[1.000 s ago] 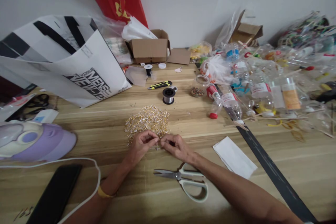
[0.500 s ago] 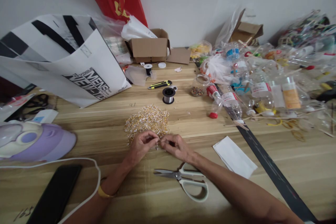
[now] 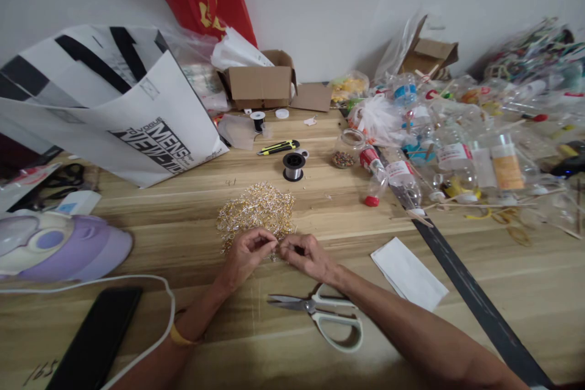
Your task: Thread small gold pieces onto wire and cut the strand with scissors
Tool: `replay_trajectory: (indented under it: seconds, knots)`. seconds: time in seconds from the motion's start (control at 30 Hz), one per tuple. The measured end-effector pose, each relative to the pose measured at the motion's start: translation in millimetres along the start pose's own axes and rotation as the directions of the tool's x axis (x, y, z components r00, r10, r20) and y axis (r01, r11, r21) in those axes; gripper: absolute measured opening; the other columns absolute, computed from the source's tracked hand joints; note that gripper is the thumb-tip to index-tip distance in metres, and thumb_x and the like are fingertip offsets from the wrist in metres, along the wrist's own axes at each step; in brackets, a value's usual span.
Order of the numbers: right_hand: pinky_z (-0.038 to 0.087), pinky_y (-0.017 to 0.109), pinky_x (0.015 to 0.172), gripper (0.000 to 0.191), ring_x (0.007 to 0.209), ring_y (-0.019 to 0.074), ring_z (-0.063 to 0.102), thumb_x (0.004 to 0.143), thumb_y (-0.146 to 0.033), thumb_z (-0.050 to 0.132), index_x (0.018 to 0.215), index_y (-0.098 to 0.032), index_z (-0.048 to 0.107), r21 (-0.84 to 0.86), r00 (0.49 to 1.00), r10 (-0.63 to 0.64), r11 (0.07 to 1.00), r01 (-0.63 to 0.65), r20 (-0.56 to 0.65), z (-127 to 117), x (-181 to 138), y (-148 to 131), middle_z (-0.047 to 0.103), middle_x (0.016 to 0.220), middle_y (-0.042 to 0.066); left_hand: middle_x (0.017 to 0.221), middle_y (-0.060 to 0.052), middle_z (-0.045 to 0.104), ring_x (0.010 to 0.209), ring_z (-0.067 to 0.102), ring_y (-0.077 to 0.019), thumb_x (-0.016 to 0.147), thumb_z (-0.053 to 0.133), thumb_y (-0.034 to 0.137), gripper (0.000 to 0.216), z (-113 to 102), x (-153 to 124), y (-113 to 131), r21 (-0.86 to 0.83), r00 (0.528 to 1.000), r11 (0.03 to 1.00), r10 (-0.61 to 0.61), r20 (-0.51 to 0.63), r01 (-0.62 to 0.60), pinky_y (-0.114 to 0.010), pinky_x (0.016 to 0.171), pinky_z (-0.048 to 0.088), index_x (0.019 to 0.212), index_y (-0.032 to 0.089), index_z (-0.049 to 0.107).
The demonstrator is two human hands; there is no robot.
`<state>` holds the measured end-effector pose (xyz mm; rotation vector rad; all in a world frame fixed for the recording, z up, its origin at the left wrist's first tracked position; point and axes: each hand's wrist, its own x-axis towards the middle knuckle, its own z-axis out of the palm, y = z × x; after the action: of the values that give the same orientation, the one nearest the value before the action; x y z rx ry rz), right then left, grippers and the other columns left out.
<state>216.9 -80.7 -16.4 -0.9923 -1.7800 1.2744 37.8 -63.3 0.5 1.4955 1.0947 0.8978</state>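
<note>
A tangled pile of gold and silver bead chain (image 3: 256, 210) lies on the wooden table. At its near edge my left hand (image 3: 249, 253) is closed in a pinch, thumb against forefinger. My right hand (image 3: 311, 255) pinches too, its fingertips almost meeting those of the left. Whatever sits between the fingertips is too small to make out. Scissors (image 3: 315, 304) with pale handles lie just below my hands, blades pointing left. Beyond the pile stands a black spool of silvery wire (image 3: 293, 167), with a yellow and black utility knife (image 3: 278, 147) behind it.
Plastic bottles (image 3: 402, 177) and a jar of beads (image 3: 347, 149) crowd the right side. Folded white paper (image 3: 408, 273) lies near my right forearm. A black phone (image 3: 98, 335), a white cable (image 3: 171, 298), a purple device (image 3: 86, 247) and a big white bag (image 3: 150, 122) occupy the left.
</note>
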Motion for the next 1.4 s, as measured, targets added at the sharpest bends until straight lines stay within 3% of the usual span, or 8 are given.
replay_trajectory:
  seconds: [0.63,1.1,1.4]
  knots:
    - [0.033,0.02,0.056,0.016,0.059,0.0094,0.042,0.085,-0.022,0.05,0.074,-0.014,0.058,0.008,1.0,0.008,1.0,-0.009,0.007,0.4,-0.1,0.5,0.05,0.063,-0.002,0.066,-0.002,0.063,0.063,0.058,-0.0121,0.071,0.065,0.021,0.007,0.2,-1.2,-3.2,0.018,0.999,0.999,0.05,-0.008,-0.05,-0.021,0.06,0.046,0.069,0.014,0.065]
    - [0.03,0.02,0.053,0.021,0.056,0.0086,0.039,0.086,-0.027,0.051,0.073,-0.013,0.06,-0.016,1.0,0.017,1.0,-0.017,-0.004,0.3,-0.1,-0.7,0.047,0.06,-0.003,0.069,-0.002,0.066,0.066,0.061,-0.0131,0.068,0.066,0.021,0.009,1.9,-1.9,-2.6,-0.016,1.0,1.0,-0.003,0.025,0.004,-0.022,0.063,0.05,0.074,0.014,0.065]
    - [0.03,0.02,0.052,0.023,0.055,0.0087,0.04,0.088,-0.03,0.05,0.077,-0.013,0.062,-0.016,1.0,0.026,1.0,-0.026,0.006,0.2,0.0,-0.9,0.051,0.061,-0.002,0.066,-0.002,0.063,0.063,0.058,-0.0129,0.075,0.062,0.026,0.013,0.6,-1.8,2.9,0.061,0.998,0.998,0.011,0.067,-0.015,-0.022,0.059,0.046,0.073,0.014,0.064]
